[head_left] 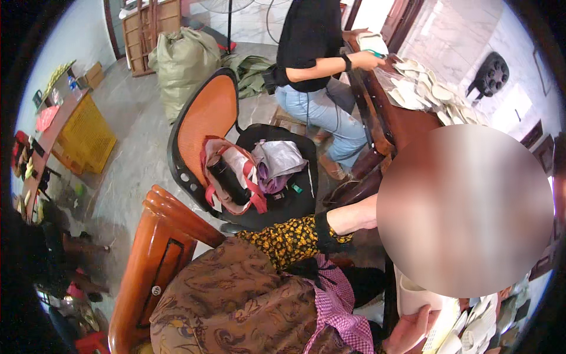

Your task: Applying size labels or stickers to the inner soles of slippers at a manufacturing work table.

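Note:
My left forearm, in a yellow-and-black flowered sleeve [289,239], reaches right across the middle. Its wrist [354,219] shows, but a large blurred patch covers the hand and whatever it touches. At the lower right, my right hand [413,331] closes with its thumb and fingers against a cream, curved piece [414,300], whose upper part runs under the blur. Beside that hand lie several pale, flat, shoe-sole-like pieces [474,327] and a yellowish strip [441,325]. A pink checked cloth [337,307] hangs at my front.
A person in a black top [309,44] holds a white piece [372,42] and a teal-handled tool at a brown table [407,121] heaped with pale pieces [421,85]. An orange-backed chair [203,112] bears bags. A wooden chair [150,265] stands behind me; a stuffed sack [184,68] is farther off.

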Available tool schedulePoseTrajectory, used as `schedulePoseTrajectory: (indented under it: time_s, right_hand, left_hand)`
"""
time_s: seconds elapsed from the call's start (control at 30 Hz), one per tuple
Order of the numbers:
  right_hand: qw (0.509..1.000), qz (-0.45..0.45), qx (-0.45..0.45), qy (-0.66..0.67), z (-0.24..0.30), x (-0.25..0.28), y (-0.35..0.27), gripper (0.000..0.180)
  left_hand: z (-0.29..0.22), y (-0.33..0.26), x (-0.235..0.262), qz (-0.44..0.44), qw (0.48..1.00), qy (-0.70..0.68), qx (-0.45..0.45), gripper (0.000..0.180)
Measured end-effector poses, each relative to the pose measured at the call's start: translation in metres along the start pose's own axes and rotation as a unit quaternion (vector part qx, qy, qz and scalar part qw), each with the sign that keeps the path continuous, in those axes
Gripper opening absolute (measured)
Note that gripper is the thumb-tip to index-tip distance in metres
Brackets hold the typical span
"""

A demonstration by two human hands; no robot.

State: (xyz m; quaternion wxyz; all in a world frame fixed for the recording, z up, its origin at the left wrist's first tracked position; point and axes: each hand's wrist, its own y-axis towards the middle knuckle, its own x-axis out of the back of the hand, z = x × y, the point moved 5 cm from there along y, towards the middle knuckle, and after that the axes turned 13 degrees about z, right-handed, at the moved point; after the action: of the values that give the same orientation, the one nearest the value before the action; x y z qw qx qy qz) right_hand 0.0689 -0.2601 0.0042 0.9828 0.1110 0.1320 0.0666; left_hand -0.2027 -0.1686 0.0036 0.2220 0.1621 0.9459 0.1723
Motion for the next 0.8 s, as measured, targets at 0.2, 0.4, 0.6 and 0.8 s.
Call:
schedulePoseTrajectory:
  time_s: [0.2,0.4,0.6,0.8]
  right_hand:
    - [0.999,0.001,0.019,0.035,0.013,-0.016,0.027,0.029]
    - [0.985,0.111,0.003,0.131,-0.001,-0.009,0.05,0.04]
    - [0.963,0.202,-0.038,0.177,-0.019,-0.02,0.051,0.05]
    - [0.961,0.081,0.004,0.263,0.008,0.001,0.024,0.054]
  left_hand:
    - [-0.025,0.011,0.0,-0.017,0.994,0.084,-0.071,0.047]
    - [-0.068,0.003,0.003,-0.021,0.984,0.117,-0.133,0.059]
    - [-0.077,-0.01,0.009,0.065,0.992,0.103,-0.021,0.077]
    - [-0.126,-0.048,0.106,-0.236,0.953,-0.01,-0.192,0.065]
